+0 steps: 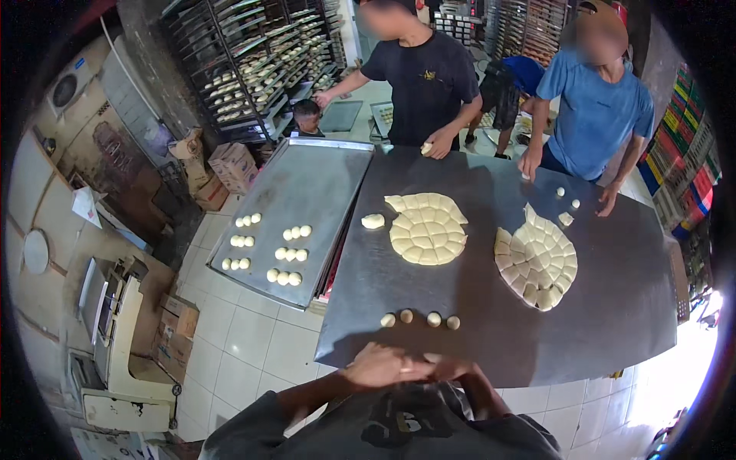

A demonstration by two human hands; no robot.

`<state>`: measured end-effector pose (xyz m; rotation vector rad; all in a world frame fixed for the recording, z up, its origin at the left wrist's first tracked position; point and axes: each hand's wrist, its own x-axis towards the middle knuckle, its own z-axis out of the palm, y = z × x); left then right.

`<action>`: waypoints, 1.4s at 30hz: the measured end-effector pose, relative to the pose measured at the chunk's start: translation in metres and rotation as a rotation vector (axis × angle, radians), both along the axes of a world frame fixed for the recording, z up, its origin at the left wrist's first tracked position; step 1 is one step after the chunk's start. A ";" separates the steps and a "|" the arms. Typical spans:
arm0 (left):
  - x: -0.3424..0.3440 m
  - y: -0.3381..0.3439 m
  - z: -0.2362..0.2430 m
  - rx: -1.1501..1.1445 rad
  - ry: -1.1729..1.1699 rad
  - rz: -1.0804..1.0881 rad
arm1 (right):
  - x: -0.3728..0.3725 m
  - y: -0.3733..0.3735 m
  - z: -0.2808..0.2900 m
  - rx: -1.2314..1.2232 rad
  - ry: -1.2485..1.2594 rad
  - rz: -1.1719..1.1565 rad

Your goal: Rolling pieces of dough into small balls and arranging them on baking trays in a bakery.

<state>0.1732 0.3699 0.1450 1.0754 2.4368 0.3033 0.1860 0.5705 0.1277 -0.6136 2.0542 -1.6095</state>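
Observation:
My left hand [374, 366] and my right hand [452, 369] meet at the near edge of the metal table [590, 322], fingers curled and close together; whatever is between them is hidden or too small to name. Just beyond them sits a short row of several dough balls [434, 319]. Farther up the table lie a round slab of cut dough [427, 238] and, to its right, a second cut slab [537, 261] with a pointed end. A small loose dough piece [372, 221] is left of the first slab.
A tray [307, 184] with grouped dough balls adjoins the table's left. Across it stand a co-worker in black [414, 84] and one in blue [590, 115], both handling dough. More people [307, 123], racks of dough [253, 77], cartons [234, 165] and coloured crates [678, 146] surround the table.

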 end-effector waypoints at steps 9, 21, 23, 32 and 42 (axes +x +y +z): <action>-0.004 -0.055 -0.115 0.764 0.185 0.615 | 0.048 0.099 -0.145 0.022 -0.179 -0.495; -0.040 -0.014 -0.189 0.574 0.590 0.780 | 0.001 0.134 -0.186 0.805 0.383 -1.127; -0.001 -0.022 -0.185 0.711 0.814 0.535 | 0.050 0.125 -0.183 0.888 0.785 -0.878; -0.017 -0.010 -0.184 0.767 0.701 0.830 | 0.039 0.156 -0.168 0.948 0.693 -0.971; 0.013 -0.047 -0.188 0.608 0.572 0.671 | 0.021 0.171 -0.167 0.867 0.482 -0.939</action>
